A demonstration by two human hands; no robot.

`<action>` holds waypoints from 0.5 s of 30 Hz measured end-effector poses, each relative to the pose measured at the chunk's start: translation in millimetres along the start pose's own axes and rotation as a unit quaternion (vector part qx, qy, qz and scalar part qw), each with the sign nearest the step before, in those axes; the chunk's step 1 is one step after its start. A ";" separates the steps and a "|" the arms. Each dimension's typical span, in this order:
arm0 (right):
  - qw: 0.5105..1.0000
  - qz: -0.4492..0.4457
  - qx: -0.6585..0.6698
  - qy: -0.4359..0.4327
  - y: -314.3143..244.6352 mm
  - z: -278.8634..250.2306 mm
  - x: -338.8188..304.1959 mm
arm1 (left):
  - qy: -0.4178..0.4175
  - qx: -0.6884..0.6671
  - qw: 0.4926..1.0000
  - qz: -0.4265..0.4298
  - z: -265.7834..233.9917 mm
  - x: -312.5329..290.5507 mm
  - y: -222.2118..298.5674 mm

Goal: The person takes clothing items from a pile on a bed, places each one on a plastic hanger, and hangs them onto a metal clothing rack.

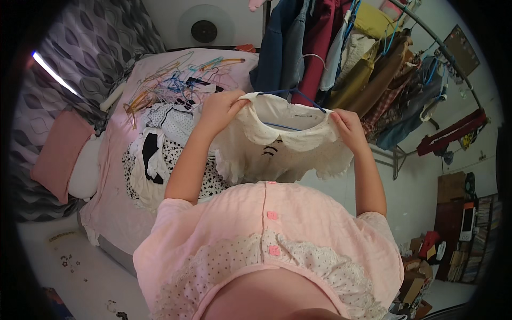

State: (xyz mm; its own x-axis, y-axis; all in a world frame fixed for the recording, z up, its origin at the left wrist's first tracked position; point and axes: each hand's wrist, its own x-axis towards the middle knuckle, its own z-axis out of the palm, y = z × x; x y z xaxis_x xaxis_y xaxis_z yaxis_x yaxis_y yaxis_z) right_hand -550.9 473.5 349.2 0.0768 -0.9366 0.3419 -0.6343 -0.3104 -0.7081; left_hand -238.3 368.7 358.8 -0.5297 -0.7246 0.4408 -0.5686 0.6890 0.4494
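Between my two hands hangs a white blouse with a wide rounded collar, a frilled edge and small dark bows at the front. A blue clothes hanger sits inside its neck, its top showing above the collar. My left hand pinches the collar at the left shoulder. On the other side my right hand grips the fabric by the right shoulder. The fingertips of both hands are partly hidden by the cloth.
Left of me a bed with a pink sheet bears a heap of clothes and a tangle of hangers. Ahead to the right, hanging garments fill a clothes rack. Boxes are piled at the lower right.
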 end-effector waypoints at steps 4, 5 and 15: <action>0.994 -0.019 0.016 0.109 -14.0 -12.0 4.0 | 0.017 0.035 0.998 0.048 10.1 -1.2 -12.1; 0.993 -0.023 -0.025 0.111 -19.1 -19.9 9.3 | 0.018 0.034 0.998 0.047 12.1 -1.5 -13.6; 0.976 0.138 0.053 -0.163 6.1 -23.6 22.5 | 0.130 0.042 0.990 0.041 28.6 -4.1 -15.4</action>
State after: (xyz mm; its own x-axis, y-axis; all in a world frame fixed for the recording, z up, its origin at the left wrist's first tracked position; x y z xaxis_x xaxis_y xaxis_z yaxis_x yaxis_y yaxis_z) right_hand -571.2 454.3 367.2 0.1653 -0.9836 -0.0724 -0.5834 -0.0383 -0.8113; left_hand -245.4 360.7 327.8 -0.4028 -0.6308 0.6633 -0.5870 0.7340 0.3416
